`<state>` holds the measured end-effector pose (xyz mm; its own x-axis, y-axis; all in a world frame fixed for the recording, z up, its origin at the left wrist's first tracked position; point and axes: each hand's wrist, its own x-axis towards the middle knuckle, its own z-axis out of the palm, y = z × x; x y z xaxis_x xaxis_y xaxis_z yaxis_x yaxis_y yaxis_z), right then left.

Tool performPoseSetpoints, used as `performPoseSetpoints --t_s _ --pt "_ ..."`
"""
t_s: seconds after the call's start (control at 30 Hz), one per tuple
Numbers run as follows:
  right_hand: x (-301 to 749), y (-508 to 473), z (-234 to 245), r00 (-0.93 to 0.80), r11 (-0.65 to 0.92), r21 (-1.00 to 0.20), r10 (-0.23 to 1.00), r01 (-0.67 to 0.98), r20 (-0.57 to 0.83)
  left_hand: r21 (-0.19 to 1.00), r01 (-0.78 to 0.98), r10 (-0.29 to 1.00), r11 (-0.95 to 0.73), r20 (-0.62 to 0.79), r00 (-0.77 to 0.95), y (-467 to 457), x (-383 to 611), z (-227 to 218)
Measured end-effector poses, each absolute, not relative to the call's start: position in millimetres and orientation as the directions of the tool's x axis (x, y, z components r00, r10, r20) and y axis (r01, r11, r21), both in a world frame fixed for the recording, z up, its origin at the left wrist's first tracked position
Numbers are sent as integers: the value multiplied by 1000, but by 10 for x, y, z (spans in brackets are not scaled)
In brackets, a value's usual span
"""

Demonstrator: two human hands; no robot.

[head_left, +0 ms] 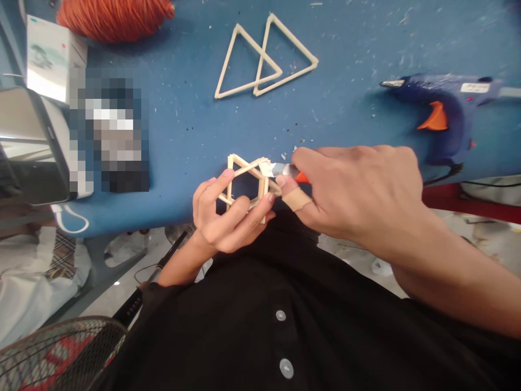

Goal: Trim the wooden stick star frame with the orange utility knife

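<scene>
My left hand [230,217] grips a small frame of pale wooden sticks [244,166] joined at their ends, near the table's front edge. In my right hand [358,190] is a utility knife [301,177] with an orange handle, mostly hidden by the fingers. Its blade [280,169] meets the frame's upper right corner, where a whitish bit shows. A tan bandage [297,200] wraps the right thumb. Beyond the hands, two triangles of pale sticks, a left one [228,62] and a right one [295,41], lie partly overlapping on the table.
On the blue table [183,119], a blue glue gun [439,103] with an orange trigger lies at right. At left are an orange-red twine roll [116,19], a white box [49,60] and a dark-screened device [30,146]. A fan [61,353] stands at lower left.
</scene>
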<state>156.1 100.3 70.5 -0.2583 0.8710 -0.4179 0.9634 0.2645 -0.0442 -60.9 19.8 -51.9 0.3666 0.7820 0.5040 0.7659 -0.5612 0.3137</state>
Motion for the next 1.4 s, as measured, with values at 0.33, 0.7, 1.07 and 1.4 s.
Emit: performPoseSetpoints --t_s 0.33,0.7,1.07,1.4 --pt "1720 1199 785 -29 78 105 913 991 -407 365 713 755 -599 554 350 237 -597 -513" --pt "1783 819 752 -218 213 -59 882 975 -418 327 771 797 -546 487 358 185 -634 -535" --pt "1396 780 764 -264 242 -106 875 965 -407 507 750 899 -425 331 286 164 -521 -668" --pt "1301 723 781 -197 198 -41 890 979 -411 333 761 725 -556 643 248 185 -497 -613"
